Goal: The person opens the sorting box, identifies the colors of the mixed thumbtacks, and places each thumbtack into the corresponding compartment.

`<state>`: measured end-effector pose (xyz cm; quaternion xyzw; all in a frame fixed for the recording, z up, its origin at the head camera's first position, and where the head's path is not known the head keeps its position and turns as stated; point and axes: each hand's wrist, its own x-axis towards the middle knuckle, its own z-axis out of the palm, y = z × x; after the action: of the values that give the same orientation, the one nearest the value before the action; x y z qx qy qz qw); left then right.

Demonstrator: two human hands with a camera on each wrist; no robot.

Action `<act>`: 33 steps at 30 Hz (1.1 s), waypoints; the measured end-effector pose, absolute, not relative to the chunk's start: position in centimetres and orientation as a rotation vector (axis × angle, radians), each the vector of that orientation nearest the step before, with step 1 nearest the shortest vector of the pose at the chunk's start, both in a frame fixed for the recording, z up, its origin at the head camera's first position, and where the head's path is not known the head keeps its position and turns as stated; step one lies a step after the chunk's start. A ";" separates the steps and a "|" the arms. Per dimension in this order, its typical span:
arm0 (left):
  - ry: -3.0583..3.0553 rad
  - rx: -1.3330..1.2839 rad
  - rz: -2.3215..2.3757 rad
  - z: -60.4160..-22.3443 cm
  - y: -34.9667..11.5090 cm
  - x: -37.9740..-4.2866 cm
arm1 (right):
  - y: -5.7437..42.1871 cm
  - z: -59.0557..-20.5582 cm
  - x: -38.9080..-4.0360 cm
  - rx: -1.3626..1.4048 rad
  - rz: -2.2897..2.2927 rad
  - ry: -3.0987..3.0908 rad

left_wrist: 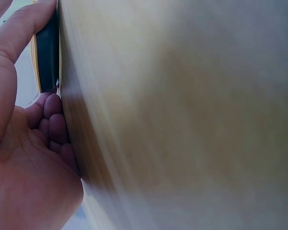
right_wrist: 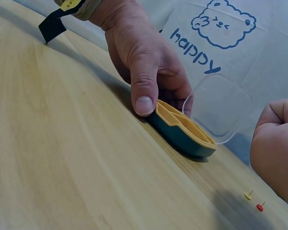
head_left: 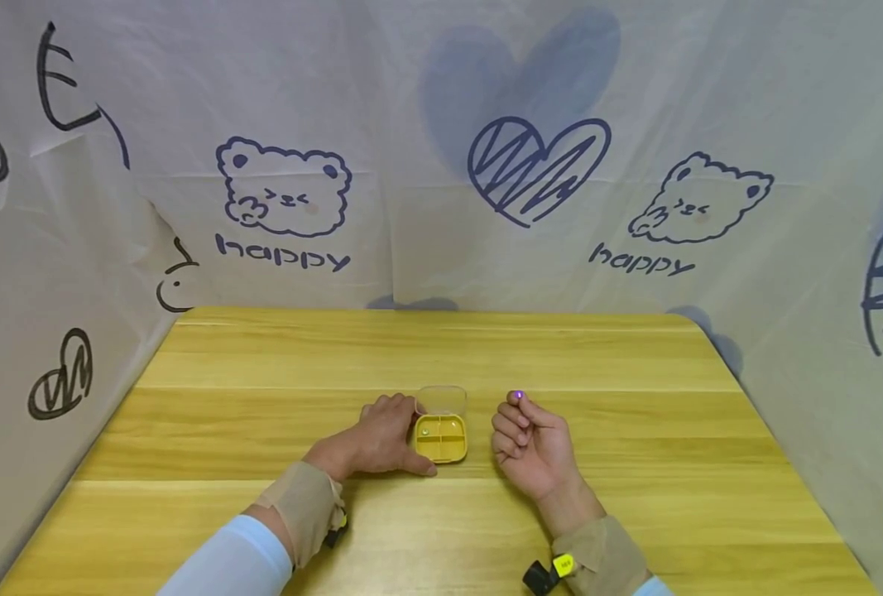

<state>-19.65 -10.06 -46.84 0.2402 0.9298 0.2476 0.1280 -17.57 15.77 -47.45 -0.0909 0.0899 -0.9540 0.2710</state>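
Out on the bench (head_left: 277, 356), the yellow box (head_left: 441, 460) sits with its clear lid (head_left: 443, 401) up at the back, one tiny piece (head_left: 425, 431) in its far-left compartment, and my left hand (head_left: 385, 437) grips the box, thumb at the near corner! To its right, my right hand (head_left: 536, 447) curls, pinching a small purple piece (head_left: 519, 396); a yellow pin (right_wrist: 248, 195) and a red pin (right_wrist: 260, 207) lie near it

Your head view looks forward and down on the divided box (head_left: 441, 439); your wrist views face it low and nearer, the left skimming the tabletop (left_wrist: 182, 120); all three share it.
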 end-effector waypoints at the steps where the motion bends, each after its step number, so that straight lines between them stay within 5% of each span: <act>1: 2.705 0.699 0.721 -46.8 -10.1 -19.7 | 15.8 -47.5 -17.6 -0.245 -2.570 0.245; 21: 2.713 0.698 0.710 -46.9 -10.2 -19.6 | 14.7 -46.8 -17.6 -0.157 -2.587 0.648; 33: 2.710 0.696 0.724 -46.9 -10.2 -19.7 | 12.5 -45.8 -18.7 0.001 -2.038 2.037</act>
<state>-19.65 -10.15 -46.91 0.2388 0.9304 0.2484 0.1253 -18.71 12.50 -45.79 0.0002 0.7008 -0.7014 0.1297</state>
